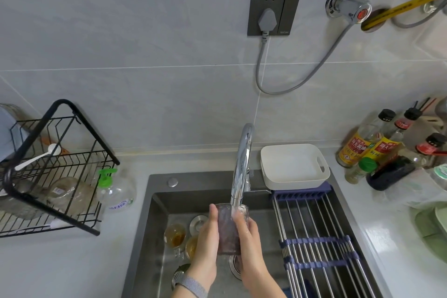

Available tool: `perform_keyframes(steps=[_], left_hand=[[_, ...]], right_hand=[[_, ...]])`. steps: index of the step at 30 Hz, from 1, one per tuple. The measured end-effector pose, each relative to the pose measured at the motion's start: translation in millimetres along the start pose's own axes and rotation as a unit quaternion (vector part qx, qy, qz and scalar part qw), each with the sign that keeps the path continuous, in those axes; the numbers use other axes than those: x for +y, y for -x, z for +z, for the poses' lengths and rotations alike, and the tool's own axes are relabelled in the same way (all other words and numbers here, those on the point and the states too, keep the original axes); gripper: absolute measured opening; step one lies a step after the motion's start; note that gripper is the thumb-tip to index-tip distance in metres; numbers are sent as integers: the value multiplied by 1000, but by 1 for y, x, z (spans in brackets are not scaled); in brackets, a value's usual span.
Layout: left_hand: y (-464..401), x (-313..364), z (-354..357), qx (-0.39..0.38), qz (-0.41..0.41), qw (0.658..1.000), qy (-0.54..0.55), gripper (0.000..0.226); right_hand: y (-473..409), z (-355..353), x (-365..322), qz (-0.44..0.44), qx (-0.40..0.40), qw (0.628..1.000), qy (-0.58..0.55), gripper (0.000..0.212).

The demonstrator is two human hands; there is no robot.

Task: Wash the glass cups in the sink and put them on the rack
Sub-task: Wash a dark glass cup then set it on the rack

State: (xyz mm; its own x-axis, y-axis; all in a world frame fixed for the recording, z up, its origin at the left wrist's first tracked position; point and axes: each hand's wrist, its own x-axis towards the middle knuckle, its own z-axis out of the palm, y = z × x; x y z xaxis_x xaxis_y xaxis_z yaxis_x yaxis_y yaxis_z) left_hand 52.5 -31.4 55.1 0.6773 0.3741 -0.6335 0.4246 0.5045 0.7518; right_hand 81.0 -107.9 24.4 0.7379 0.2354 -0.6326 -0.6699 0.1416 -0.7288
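A purple-tinted glass cup (228, 230) was held upright over the sink (145, 225), directly beneath the chrome faucet (242, 164), with water running into it. It was gripped by the left hand (205, 239) on one side and the right hand (249, 237) on the other. Two amber-stained glass cups (174, 234) lay on the sink floor just left. A roll-up rack (321, 242) spanned the sink's right half.

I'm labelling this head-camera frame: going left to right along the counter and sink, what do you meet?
Black wire rack → soap dispenser with green pump → dirty glass cups in the sink → left hand → purple glass cup under the faucet → right hand → roll-up drying rack → sauce bottles.
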Motion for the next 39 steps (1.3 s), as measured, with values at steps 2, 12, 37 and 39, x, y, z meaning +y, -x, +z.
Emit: perform_keyframes(steps=[2, 12, 37, 39], left_hand=[[-7, -4, -3, 27, -14, 1000, 0, 62], [-5, 4, -1, -19, -9, 999, -46, 71], [7, -2, -11, -68, 22, 997, 38, 43], [6, -4, -13, -52, 30, 998, 15, 43]], right_hand=[[-3, 0, 3, -6, 20, 1000, -2, 79], [5, -5, -6, -22, -5, 1000, -2, 55], [13, 6, -3, -11, 28, 1000, -4, 85], [16, 6, -5, -17, 25, 1000, 5, 80]])
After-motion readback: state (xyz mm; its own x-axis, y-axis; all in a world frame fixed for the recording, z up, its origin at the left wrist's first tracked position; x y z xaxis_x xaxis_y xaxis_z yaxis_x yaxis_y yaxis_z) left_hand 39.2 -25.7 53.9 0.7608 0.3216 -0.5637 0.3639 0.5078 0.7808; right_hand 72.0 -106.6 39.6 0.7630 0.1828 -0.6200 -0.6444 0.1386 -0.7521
